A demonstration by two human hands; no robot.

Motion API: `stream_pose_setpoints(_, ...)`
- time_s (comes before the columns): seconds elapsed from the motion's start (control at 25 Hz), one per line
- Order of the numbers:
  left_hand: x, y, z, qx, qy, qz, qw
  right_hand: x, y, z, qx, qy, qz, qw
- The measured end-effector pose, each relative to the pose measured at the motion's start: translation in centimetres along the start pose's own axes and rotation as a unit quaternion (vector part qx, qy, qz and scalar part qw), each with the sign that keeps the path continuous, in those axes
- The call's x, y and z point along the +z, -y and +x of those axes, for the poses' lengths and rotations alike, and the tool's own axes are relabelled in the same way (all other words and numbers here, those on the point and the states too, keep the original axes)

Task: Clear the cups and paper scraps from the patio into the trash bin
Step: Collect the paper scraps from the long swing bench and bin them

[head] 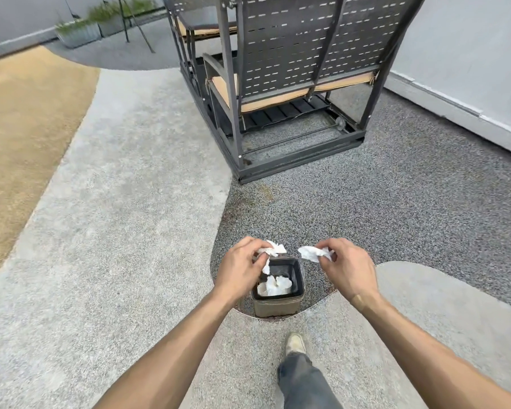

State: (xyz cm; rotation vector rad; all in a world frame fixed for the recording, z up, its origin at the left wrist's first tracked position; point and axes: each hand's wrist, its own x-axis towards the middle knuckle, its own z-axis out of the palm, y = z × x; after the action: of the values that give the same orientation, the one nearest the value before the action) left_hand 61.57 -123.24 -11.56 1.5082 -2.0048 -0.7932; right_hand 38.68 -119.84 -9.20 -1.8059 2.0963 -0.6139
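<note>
A small square trash bin (278, 305) with a black liner stands on the patio floor in front of me. Inside it lie white cups and crumpled paper (275, 286). My left hand (241, 268) hovers over the bin's left rim and pinches a white paper scrap (275, 250) that hangs above the opening. My right hand (344, 265) is just right of the bin, its fingers pinching a second crumpled white scrap (311, 253) above the bin's far right corner.
A dark metal glider bench (292, 84) with tan cushions stands a few steps beyond the bin. A pale wall (469, 69) runs along the right. Planters (80, 33) sit at the far left. My shoe (295, 343) is right behind the bin.
</note>
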Motion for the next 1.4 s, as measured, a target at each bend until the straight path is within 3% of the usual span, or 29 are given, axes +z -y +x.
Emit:
stream_pose_setpoints(0.4,2.9,0.8,11.9,-0.079,-0.01,0.007,0.997,1.5,-4.0,15.1,-0.032,0.08,-0.005,0.996)
stream_pose_setpoints(0.96,6.2,9.8,17.0,-0.142,0.09,0.014,0.986,12.2,-6.6,18.3,0.093,0.168,0.012,0.981)
stream_pose_setpoints(1.4,19.0,23.0,17.0,-0.216,0.202,0.064,0.953,27.4,-15.7,18.1,0.193,0.246,-0.011,0.95)
